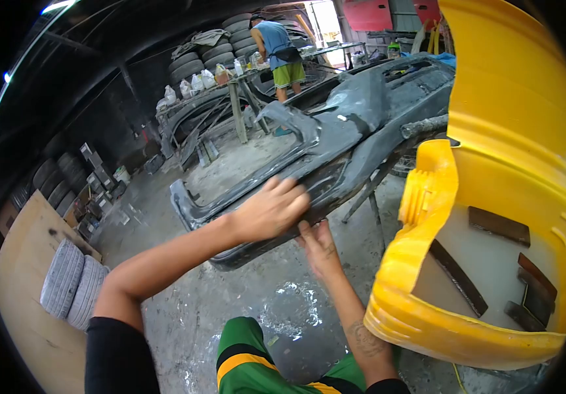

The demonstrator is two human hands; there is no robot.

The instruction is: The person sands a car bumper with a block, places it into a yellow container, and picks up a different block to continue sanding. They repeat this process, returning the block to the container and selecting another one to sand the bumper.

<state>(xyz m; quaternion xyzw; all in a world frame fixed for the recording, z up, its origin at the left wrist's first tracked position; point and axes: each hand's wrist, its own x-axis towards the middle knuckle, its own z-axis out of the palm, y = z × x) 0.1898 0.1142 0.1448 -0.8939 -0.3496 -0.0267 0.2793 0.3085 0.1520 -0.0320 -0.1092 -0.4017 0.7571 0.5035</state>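
Observation:
A long dark grey car bumper (348, 125) lies across a metal stand in front of me. My left hand (271, 210) presses flat on the bumper's near edge, fingers curled over it. Just below it, my right hand (319, 248) touches the underside of the same edge with its fingers spread. Whether either hand holds a small tool or sanding sheet is hidden.
A yellow bumper (506, 164) with dark strips inside it stands close on the right. Another person (279, 56) works at a bench (237, 98) at the back. Tyres (73, 282) lean at the left, more are stacked behind. The concrete floor (243, 308) is dusty.

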